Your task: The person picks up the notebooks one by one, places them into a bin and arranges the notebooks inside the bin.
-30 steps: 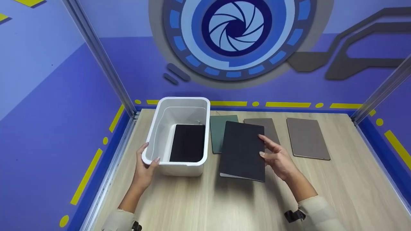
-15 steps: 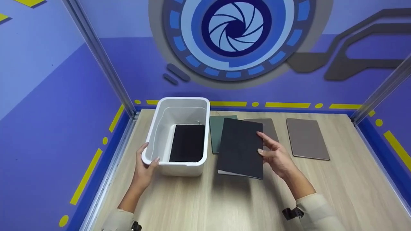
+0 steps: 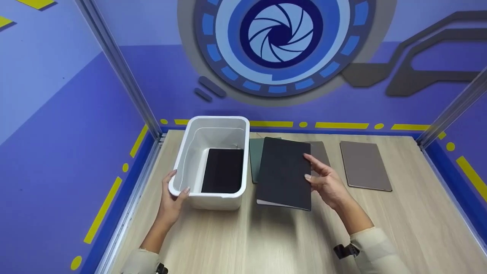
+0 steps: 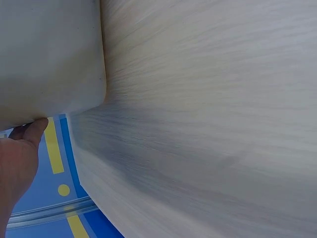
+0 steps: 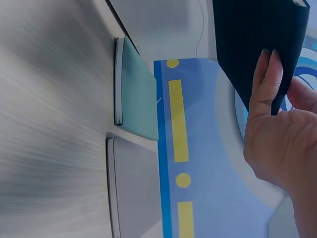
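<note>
My left hand [image 3: 172, 201] grips the near left corner of a white plastic bin [image 3: 217, 201], thumb on the rim. Flat on the bin's floor, toward its right side, lies a black notebook [image 3: 222, 170]. My right hand [image 3: 330, 186] pinches a second black notebook [image 3: 284, 173] by its right edge, holding it above the table just right of the bin. Its cover hangs slightly apart from the pages at the near end. In the right wrist view, fingers [image 5: 266, 82] lie along one cover and the thumb is on the other side.
Behind the held notebook, partly covered, are a green notebook [image 3: 255, 160] and a grey-brown notebook [image 3: 320, 154]. Another grey-brown notebook [image 3: 365, 165] lies farther right on the wooden table [image 3: 422, 213]. Blue printed panels [image 3: 152, 83] enclose the back and sides.
The held black notebook and my right hand have moved slightly away from me and to the left. My left hand and the bin have stayed in place.
</note>
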